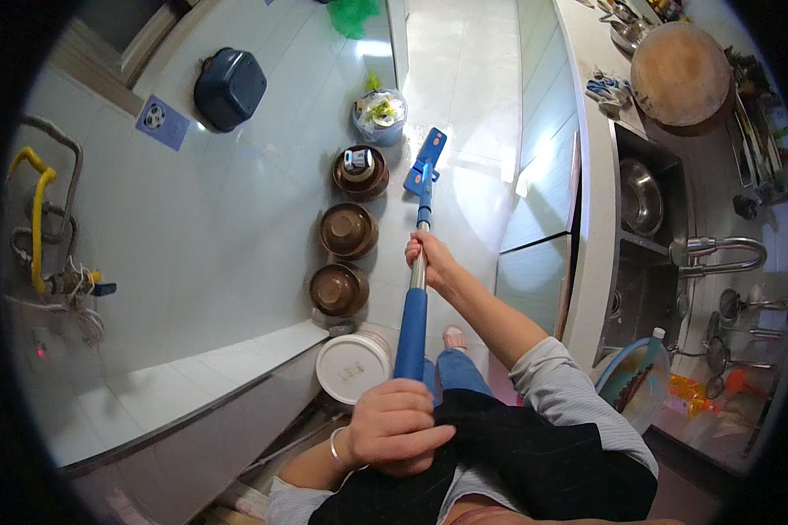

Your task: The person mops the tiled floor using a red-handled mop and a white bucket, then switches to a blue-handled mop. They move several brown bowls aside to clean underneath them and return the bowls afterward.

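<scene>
A flat mop with a blue head [435, 146] rests on the pale tiled floor, its pole slanting up towards me. My right hand [430, 258] is wrapped around the metal part of the pole, partway down. Closer to my body, my left hand [397, 423] grips the upper end of the blue handle sleeve [412, 331] and covers the pole's tip. A bracelet circles my left wrist. Just left of the mop head stands a lined waste bin [386, 134] filled with refuse.
Brown pots [349, 231] line the left wall, and a lidded white bucket [353, 369] stands nearer me. Cabinet doors [538, 190] bound the floor on the right, below a counter with a double sink [650, 256]. A glass-like basin [643, 387] sits by the counter.
</scene>
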A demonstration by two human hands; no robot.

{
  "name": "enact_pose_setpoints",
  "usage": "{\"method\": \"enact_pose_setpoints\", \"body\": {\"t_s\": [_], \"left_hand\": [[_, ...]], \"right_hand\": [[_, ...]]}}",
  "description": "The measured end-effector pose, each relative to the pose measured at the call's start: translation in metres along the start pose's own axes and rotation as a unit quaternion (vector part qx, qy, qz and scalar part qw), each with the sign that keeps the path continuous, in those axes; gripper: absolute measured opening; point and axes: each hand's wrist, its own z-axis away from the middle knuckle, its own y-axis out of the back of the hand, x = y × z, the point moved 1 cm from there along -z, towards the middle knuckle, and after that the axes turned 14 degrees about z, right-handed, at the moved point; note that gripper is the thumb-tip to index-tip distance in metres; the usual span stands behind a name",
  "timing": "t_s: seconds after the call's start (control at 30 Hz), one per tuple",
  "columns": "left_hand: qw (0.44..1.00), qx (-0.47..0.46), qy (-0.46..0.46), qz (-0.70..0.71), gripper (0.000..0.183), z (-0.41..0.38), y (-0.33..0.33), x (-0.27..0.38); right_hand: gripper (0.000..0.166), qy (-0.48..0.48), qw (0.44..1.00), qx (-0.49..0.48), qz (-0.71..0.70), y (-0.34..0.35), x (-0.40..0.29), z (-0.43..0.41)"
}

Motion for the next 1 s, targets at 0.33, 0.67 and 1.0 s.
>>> {"method": "enact_pose_setpoints", "body": {"t_s": [0.33, 0.67, 1.0], "left_hand": [[0.998, 0.065, 0.004, 0.002, 0.009, 0.030, 0.042, -0.009], [0.990, -0.105, 0.065, 0.063, 0.019, 0.042, 0.025, 0.038], [0.968, 0.175, -0.161, 0.080, 0.038, 0.077, 0.075, 0.156]], "right_hand": [[0.018, -0.057, 0.995, -0.042, -0.070, -0.008, 0.026, -0.038], [0.028, -0.124, 0.971, -0.096, -0.181, -0.003, 0.063, 0.009], [0.033, -0.273, 0.956, -0.108, -0.012, -0.033, 0.150, 0.116]]}}
